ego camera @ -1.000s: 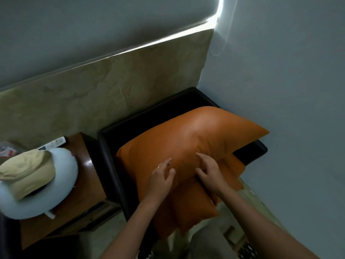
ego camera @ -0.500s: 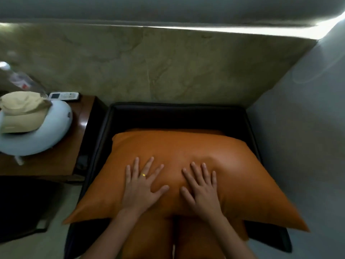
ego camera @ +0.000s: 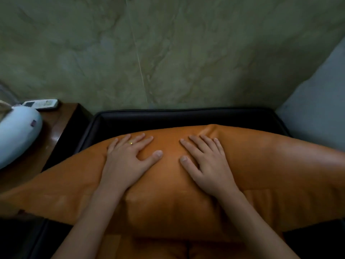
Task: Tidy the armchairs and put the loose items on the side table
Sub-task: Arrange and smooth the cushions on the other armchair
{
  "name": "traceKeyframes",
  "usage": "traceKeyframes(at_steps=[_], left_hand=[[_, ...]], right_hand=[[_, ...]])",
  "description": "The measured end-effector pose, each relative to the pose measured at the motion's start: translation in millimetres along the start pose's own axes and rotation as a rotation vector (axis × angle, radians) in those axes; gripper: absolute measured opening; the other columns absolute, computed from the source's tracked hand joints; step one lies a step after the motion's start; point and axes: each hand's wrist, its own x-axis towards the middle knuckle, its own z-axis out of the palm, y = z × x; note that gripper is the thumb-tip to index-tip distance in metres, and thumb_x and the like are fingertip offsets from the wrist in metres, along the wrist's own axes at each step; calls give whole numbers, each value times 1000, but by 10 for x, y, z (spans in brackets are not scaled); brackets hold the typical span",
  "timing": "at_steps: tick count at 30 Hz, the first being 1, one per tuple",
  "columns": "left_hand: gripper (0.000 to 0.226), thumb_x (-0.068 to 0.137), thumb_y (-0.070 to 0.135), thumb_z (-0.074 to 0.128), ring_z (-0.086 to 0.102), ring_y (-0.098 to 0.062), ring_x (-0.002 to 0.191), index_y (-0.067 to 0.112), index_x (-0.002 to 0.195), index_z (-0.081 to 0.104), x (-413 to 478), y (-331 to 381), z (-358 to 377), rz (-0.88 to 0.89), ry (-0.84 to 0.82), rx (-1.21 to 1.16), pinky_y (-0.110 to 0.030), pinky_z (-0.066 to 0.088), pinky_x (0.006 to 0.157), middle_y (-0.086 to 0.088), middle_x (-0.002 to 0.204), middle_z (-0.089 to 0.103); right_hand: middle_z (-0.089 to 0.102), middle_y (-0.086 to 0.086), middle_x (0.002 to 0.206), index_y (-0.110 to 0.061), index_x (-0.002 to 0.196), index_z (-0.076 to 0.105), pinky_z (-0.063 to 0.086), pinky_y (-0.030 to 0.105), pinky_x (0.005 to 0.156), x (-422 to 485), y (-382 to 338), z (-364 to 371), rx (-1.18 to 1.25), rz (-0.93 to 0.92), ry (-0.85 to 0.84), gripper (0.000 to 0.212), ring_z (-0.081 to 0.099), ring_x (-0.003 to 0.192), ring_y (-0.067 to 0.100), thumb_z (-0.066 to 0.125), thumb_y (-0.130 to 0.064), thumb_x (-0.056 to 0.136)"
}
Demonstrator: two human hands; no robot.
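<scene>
Half a second earlier our palms sat lower on the plump orange leather-look cushion point(ego camera: 261, 174); by now they had slid up toward its top edge, so we judged the smoothing of this black leather armchair point(ego camera: 186, 116) nearly finished. Our left hand point(ego camera: 127, 161) and right hand point(ego camera: 207, 165) both lay flat, fingers spread, gripping nothing, only pressing the cushion, which rested across the seat. On the brown wooden side table point(ego camera: 56, 131) stood a pale blue rounded pillow point(ego camera: 16, 135) and a white remote control point(ego camera: 41, 104).
</scene>
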Motion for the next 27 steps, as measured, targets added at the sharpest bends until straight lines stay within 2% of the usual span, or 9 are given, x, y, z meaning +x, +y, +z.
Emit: traceKeyframes(at_steps=[3,6,11,15,19,22,25,27], left_hand=[[78,75,91,30,41,-12,140,47,135,55,422,-163,181,7,-12,-85,-43,19,119,16,146,52],[67,81,84,38,48,-10,133,45,132,59,686,-243,430,24,9,-102,-42,26,119,14,141,57],[66,77,89,37,62,-13,114,47,118,68,1028,-324,673,41,130,-64,-43,43,105,12,119,70],[52,82,81,46,66,-12,99,45,107,74,1047,-359,730,79,192,-144,-39,52,93,11,108,74],[53,83,79,48,67,-8,89,38,99,77,936,-414,772,129,275,-171,-36,54,86,13,98,75],[48,88,68,53,67,-5,76,28,90,80,851,-379,795,187,416,-163,-32,55,75,11,83,76],[49,95,56,53,60,-10,56,19,74,77,725,-304,725,274,580,-20,-33,51,60,7,57,65],[48,96,54,51,60,-12,57,20,72,74,591,-254,703,278,619,18,-30,44,58,8,54,59]], right_hand=[[36,-15,157,-46,151,35,7,42,125,469,135,219,24,-6,8,63,23,148,11,15,-69,95],[41,-16,154,-46,148,40,14,40,123,803,342,523,29,-18,12,58,30,143,10,21,-66,98],[50,-15,149,-39,142,52,24,29,113,1179,535,784,85,-65,83,51,40,138,7,28,-59,102],[53,-17,146,-39,137,58,32,32,104,1182,478,768,112,-62,85,47,46,134,12,31,-57,102],[54,-18,144,-40,134,60,34,29,93,983,456,757,162,-90,129,46,48,132,10,32,-57,102],[56,-16,143,-40,135,59,38,33,102,963,481,776,151,-71,139,49,49,131,13,31,-60,100],[57,-11,143,-36,136,60,31,42,115,929,474,779,112,-64,142,54,50,131,17,28,-61,99],[58,-9,142,-35,135,61,32,45,115,892,487,763,127,-43,160,55,52,129,19,28,-60,99]])
